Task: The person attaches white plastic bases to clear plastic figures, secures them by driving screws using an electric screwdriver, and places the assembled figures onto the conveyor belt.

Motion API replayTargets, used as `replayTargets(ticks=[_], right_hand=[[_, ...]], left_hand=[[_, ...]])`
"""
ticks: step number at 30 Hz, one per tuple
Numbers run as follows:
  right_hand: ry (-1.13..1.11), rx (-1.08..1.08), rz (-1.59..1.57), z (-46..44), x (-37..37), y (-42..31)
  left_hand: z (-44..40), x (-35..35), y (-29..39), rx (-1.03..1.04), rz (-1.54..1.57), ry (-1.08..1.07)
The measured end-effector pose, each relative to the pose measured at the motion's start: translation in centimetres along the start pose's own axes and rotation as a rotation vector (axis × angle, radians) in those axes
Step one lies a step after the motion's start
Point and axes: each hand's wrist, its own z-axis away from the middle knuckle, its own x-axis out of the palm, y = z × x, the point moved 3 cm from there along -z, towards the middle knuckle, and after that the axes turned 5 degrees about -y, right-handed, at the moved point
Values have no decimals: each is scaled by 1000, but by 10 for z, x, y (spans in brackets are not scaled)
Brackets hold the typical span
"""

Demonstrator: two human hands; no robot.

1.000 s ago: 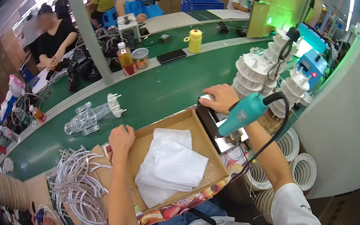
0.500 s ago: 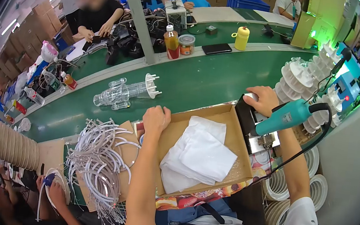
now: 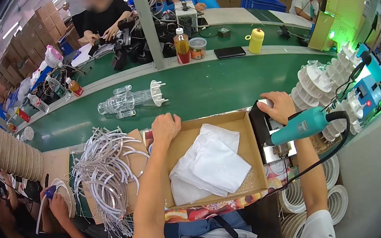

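My left hand (image 3: 166, 126) rests closed at the far left corner of a shallow cardboard tray (image 3: 254, 148). Its fingers curl down, hiding whatever they grip. My right hand (image 3: 275, 106) is curled over the top of a black bracket (image 3: 257, 122) at the tray's right side, with a small white piece under the fingers. Beside that hand a teal handheld tool (image 3: 300, 126) with a black cable leans over a metal plate (image 3: 275, 153). Folded white cloth (image 3: 220, 163) lies in the tray. A clear plastic part (image 3: 123, 101) with a pronged white disc lies beyond my left hand.
Bundled white tubes (image 3: 105, 175) lie left of my arm, near stacked beige rings (image 3: 15, 152). White finned parts (image 3: 314, 82) stand at right. A bottle (image 3: 181, 46), black phone (image 3: 229, 52) and yellow cup (image 3: 256, 40) line the far edge. Co-workers sit across and at lower left.
The clear plastic part has shifted slightly left along the green surface. Across the table, a co-worker's arm now reaches to the cables. My hands stay in nearly the same places.
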Motion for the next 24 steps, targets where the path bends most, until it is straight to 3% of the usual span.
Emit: replayTargets(ticks=[24], right_hand=[[74, -71, -25, -1, 1, -1]], left_hand=[[-4, -3, 1, -27, 4, -52]])
